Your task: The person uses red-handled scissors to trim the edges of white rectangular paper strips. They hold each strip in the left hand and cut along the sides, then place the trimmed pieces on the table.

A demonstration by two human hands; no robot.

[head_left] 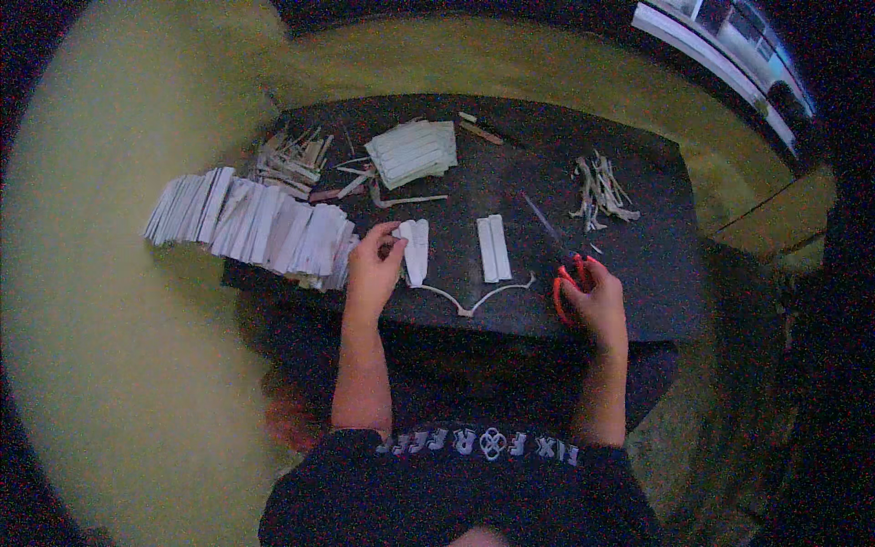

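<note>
My left hand point(375, 260) is closed, thumb and fingers pinching the upper left edge of a white flat piece point(416, 251) that narrows toward its lower end. Whether it is paper or leaf cannot be told. My right hand point(597, 296) grips the red handles of a pair of scissors point(547, 221), whose blades point away and to the left. Between the hands, a pair of white strips point(494, 248) lies side by side on the dark table point(538, 314). Nearer to me, a thin pale V-shaped strip point(467, 313) rests close to the front edge.
A long row of packed white pieces point(260, 223) runs along the table's left side. Behind it lie thin offcuts point(290, 159). A stack of white sheets point(412, 150) and a slim brown-handled tool point(480, 132) sit farther back. Curled pale scraps point(602, 191) are heaped at right.
</note>
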